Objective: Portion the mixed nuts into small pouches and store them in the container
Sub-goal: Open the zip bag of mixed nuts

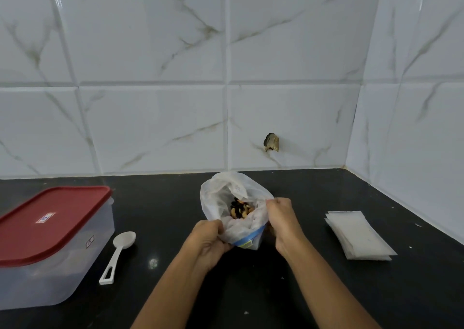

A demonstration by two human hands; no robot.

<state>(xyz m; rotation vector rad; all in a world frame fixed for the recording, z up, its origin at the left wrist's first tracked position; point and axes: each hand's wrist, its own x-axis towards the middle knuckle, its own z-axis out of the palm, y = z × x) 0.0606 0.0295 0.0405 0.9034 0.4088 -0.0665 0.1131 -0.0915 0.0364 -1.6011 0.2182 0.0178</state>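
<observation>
translucent plastic bag (221, 193) of mixed nuts (240, 209), label unreadable; left grip (209, 241) and right grip (282, 218) pinching its rim.

A translucent plastic bag (226, 198) of mixed nuts (240, 209) is flanked left by a white plastic spoon (118, 254) and red-lidded clear container (50, 243), right by stacked small white pouches (359, 235)

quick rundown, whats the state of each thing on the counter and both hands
nut bag: open, upright, nuts visible inside
container: shut, red lid on
spoon: lying on the counter, bowl up, empty
pouches: stacked flat, unfilled
left hand: gripping the bag's left edge
right hand: gripping the bag's right edge
</observation>
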